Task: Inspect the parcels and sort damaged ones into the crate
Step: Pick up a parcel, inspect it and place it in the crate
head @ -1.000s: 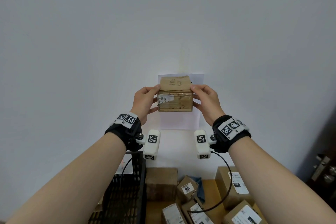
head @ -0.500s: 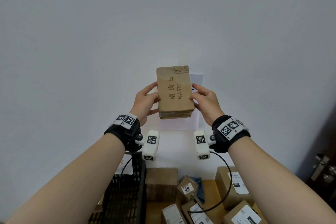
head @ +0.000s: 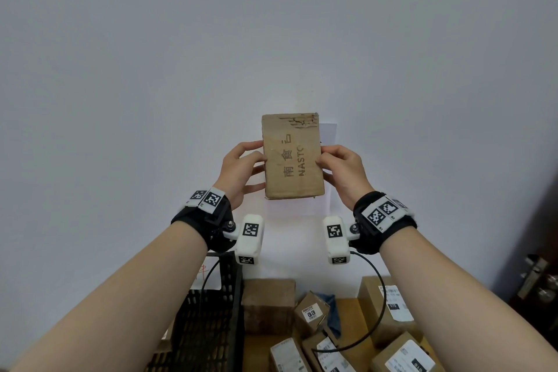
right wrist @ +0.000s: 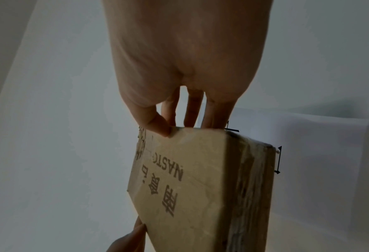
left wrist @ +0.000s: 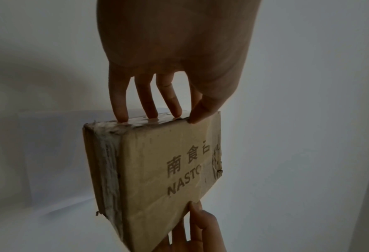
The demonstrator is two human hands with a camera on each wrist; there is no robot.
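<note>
Parcel [head: 292, 157] inspection is the step: you hold the box up before the wall, left hand [head: 240, 170] and right hand [head: 342, 174] each pinching a side edge. "NASTO" and Chinese characters are printed on its face. Its torn top corner suggests the crate [head: 211, 311] at lower left comes next.

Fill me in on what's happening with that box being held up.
A person is holding a brown cardboard parcel up in front of the white wall, left hand and right hand gripping its opposite sides. The printed face, reading NASTO, is turned toward them, and its top right corner looks torn and scuffed; the wrist views show worn, frayed edges. Below sit the black crate on the left and more parcels on the table. The held parcel has not gone into the crate yet.
</note>
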